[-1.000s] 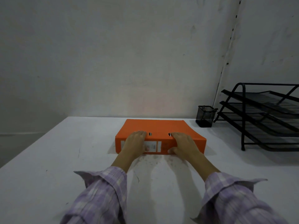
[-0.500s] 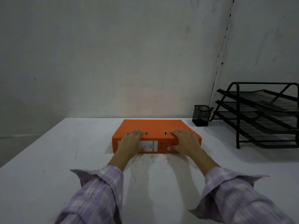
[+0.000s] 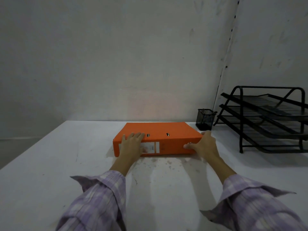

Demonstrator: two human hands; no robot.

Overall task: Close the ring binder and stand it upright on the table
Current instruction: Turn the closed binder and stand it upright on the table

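Observation:
An orange ring binder (image 3: 163, 130) lies flat and closed on the white table (image 3: 50, 164), its spine with a white label facing me. My left hand (image 3: 132, 144) rests over the spine's left part, fingers hooked onto the top cover. My right hand (image 3: 202, 145) grips the binder's right end, thumb on the spine and fingers round the right corner.
A black mesh pen cup (image 3: 205, 119) stands just behind the binder's right corner. A black three-tier wire letter tray (image 3: 270, 120) fills the right side of the table. A grey wall runs along the table's far edge.
My right hand has slid from the middle of the spine to the binder's right end. The left hand stays on the left part. The binder still lies flat.

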